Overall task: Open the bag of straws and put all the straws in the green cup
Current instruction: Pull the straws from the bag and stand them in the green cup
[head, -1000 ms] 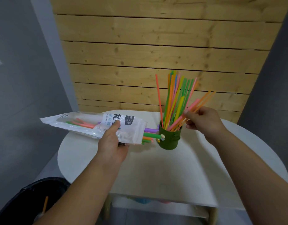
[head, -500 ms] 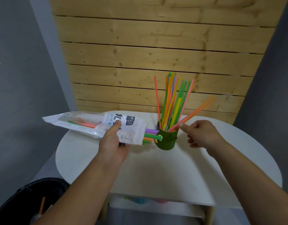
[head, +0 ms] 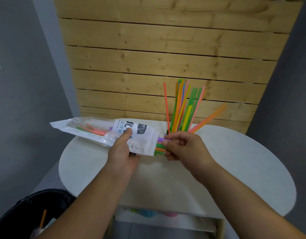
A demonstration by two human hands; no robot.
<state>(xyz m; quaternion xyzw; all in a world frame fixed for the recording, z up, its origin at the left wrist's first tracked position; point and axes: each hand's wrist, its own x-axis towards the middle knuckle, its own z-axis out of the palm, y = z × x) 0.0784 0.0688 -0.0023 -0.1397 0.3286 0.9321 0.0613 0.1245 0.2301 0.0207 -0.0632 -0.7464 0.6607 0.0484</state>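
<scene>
My left hand [head: 123, 152] grips a white plastic straw bag [head: 141, 135], held level above the round white table [head: 235, 161]. Several straws remain inside it, and their purple, green and orange ends [head: 160, 145] stick out of its open right end. My right hand [head: 183, 145] pinches those protruding ends. Directly behind my right hand stands the green cup [head: 167, 131], almost wholly hidden. A bunch of coloured straws [head: 185, 109] rises from it and fans out, with a few orange ones leaning right.
A wooden slat wall [head: 157, 57] stands right behind the table. A black bin [head: 28, 214] with an orange straw in it sits on the floor at lower left. Coloured objects [head: 148, 213] lie on a shelf under the tabletop.
My right hand let go of the straws it set in the cup, moved left and closed on the straw ends sticking out of the bag. My left hand kept holding the bag.
</scene>
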